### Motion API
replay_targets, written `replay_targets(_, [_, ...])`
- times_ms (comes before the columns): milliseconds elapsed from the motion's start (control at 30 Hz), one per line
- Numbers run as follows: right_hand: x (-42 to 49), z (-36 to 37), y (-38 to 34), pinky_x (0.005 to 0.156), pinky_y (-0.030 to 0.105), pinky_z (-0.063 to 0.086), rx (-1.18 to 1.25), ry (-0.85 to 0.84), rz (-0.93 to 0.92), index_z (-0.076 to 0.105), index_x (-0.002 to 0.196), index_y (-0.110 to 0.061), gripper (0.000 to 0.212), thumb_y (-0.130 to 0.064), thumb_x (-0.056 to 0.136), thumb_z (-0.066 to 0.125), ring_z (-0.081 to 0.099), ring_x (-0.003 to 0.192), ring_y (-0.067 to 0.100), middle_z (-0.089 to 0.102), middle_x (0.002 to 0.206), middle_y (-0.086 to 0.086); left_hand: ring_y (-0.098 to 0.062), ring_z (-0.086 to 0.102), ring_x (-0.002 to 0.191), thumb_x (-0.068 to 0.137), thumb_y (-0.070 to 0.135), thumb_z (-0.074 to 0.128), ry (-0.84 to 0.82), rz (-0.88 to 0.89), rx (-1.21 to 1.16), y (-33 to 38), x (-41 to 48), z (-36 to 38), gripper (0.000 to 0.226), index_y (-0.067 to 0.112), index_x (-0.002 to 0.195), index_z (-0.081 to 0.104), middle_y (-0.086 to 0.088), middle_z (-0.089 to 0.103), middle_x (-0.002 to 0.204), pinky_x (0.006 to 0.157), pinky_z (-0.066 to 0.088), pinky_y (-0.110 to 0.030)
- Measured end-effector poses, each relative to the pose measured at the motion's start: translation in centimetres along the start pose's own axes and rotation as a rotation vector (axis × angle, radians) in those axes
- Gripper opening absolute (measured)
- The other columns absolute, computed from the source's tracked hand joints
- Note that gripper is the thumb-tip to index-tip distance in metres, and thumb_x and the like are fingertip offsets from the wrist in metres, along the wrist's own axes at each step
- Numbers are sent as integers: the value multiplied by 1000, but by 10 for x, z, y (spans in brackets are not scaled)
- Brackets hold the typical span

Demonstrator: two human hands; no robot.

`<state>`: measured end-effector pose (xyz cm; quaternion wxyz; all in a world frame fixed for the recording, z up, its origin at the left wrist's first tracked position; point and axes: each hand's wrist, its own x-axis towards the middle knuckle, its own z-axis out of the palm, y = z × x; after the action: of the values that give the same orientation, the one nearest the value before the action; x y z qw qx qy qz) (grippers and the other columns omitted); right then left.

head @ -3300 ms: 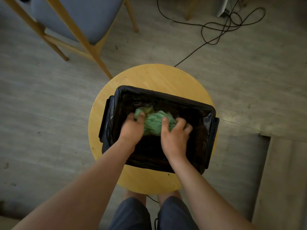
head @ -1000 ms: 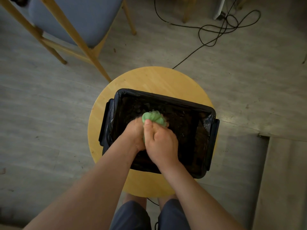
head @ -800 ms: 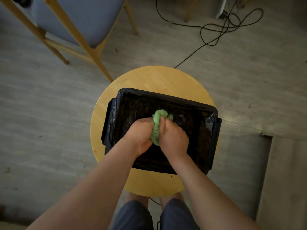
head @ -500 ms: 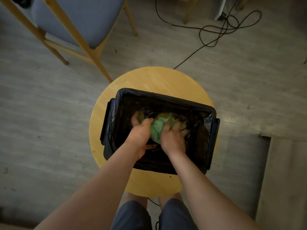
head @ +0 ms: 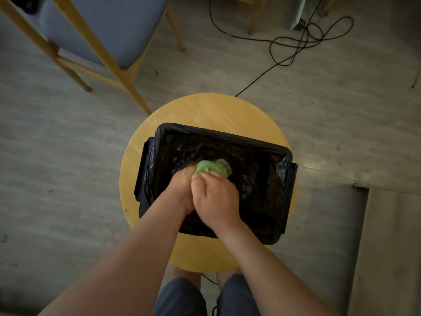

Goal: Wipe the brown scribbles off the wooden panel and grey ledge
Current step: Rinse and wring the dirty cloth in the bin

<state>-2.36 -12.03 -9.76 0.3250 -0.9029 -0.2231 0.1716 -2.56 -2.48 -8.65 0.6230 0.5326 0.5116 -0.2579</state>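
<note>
Over the black-lined bin point(head: 227, 136) on the round stool point(head: 205, 110): wringing the green cloth point(head: 213, 167).
Soft, light, probably damp and limp; take hold as a bunched wad. Protrudes at 12 o'clock from left hand point(head: 182, 189) and right hand point(head: 216, 198); clamped there by fingers point(head: 214, 180) curled tight round its lower part, fist against fist.

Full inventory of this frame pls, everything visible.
cloth: 1, green, bunched, over the bin
bin: 1, black, bag-lined, on the stool
stool: 1, light wood, round, under the bin
chair: 1, wooden frame, blue-grey seat, upper left
cable: count unclear, black, looped on floor, upper right
floor: grey planks
legs: 2, dark shorts, bottom centre
left grip: 1, bare hand, holds cloth
right grip: 1, bare hand, holds cloth, against the left
</note>
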Motion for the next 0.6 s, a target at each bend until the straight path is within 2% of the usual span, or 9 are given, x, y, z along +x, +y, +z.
replay_targets(67, [7,3,11,45,30,38,-99,12,-35,47,64,-23,40,-36,99,35,52,55,16,57,68,-2,-19,65,81,106,10,42,-106,-87,-437,-8,11,-3,24,10,89,59,1,68,72,63,54,-23])
replay_targets(133, [16,4,22,45,27,34,-198,22,-49,56,67,-19,44,-37,100,32,55,56,17,60,72,-1,-24,70,74,100,0,48,-137,-93,-624,-11,15,-3,23,-1,96,70,-12,73,78,62,58,-29])
replay_targets(200, [24,3,33,47,30,40,-241,-26,9,57,77,-20,44,-41,101,26,61,62,20,62,80,0,-26,72,76,98,-3,48,-102,-49,-506,-16,12,-2,26,-1,98,74,-17,74,86,65,59,-33])
replay_targets(267, [26,4,43,54,37,48,-194,-111,157,55,101,-20,36,-43,105,27,65,73,27,64,94,4,-26,73,85,100,0,47,-80,-26,-472,-19,13,-5,27,1,106,73,-19,76,98,69,61,-37])
replay_targets(333, [27,3,49,62,38,50,-49,-145,427,41,131,-20,35,-45,108,35,65,83,34,61,113,12,-28,72,101,103,9,47,-48,-18,-500,-20,13,-6,28,10,125,64,-17,73,114,77,64,-44])
replay_targets(400, [28,2,52,71,37,50,102,-79,701,27,144,-22,49,-50,106,42,59,89,34,46,132,17,-30,69,107,106,17,49,21,-11,-493,-22,12,-4,32,26,137,47,-9,66,121,79,64,-51])
replay_targets(467, [29,5,50,77,37,49,170,-55,869,25,147,-18,56,-51,106,43,56,101,36,32,143,20,-28,67,109,108,25,52,11,-12,-463,-20,11,0,43,44,143,35,-2,61,124,83,63,-54])
replay_targets(500, [28,9,48,81,36,49,174,-103,890,30,146,-16,53,-50,107,41,57,107,38,33,145,21,-26,67,110,108,31,52,-15,-38,-448,-20,11,1,45,47,146,35,0,62,125,86,62,-54])
replay_targets(600, [18,17,32,94,42,54,295,-235,752,56,126,-17,44,-50,110,32,65,107,29,62,129,11,-26,71,107,103,47,57,-86,-154,-461,-17,15,3,40,29,138,59,-4,75,117,94,58,-51])
